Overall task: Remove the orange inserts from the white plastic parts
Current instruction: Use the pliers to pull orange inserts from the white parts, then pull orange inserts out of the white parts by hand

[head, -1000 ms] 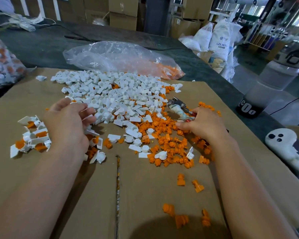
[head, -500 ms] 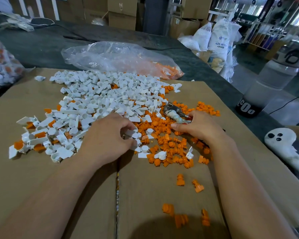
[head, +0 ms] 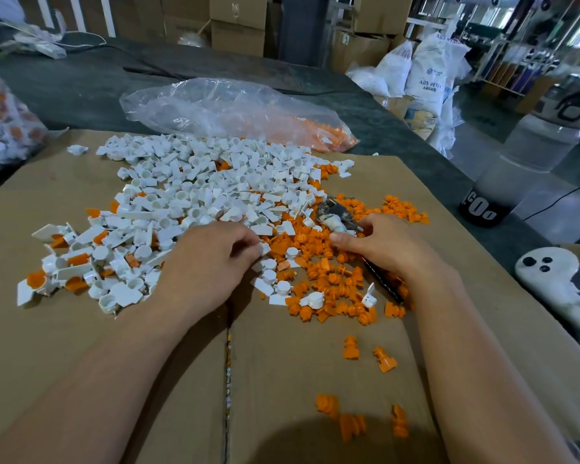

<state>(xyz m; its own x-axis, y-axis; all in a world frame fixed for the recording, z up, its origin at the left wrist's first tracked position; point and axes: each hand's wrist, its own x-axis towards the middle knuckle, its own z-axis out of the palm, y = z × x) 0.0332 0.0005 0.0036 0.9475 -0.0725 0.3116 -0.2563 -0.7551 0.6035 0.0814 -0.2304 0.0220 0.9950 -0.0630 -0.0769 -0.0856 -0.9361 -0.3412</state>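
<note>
A wide heap of white plastic parts [head: 195, 182] covers the cardboard sheet [head: 81, 346], some with orange inserts still inside at the left [head: 76, 259]. Loose orange inserts [head: 329, 279] are piled in the middle right. My left hand [head: 205, 262] lies at the heap's near edge and pinches a small white part [head: 264, 248] at its fingertips. My right hand [head: 385, 244] grips pliers [head: 335, 216], their metal jaws pointing up and left over the orange pile.
A clear plastic bag [head: 228, 108] with orange pieces lies behind the heap. Another bag of parts [head: 4, 125] sits at the far left. A dark-based container [head: 516, 169] and a white ghost-shaped object [head: 556, 279] stand right of the cardboard. A few orange inserts [head: 352, 423] lie near me.
My left hand swept from the left heap toward the centre and picked up a white part. My right hand with the pliers stayed almost in place, shifting slightly.
</note>
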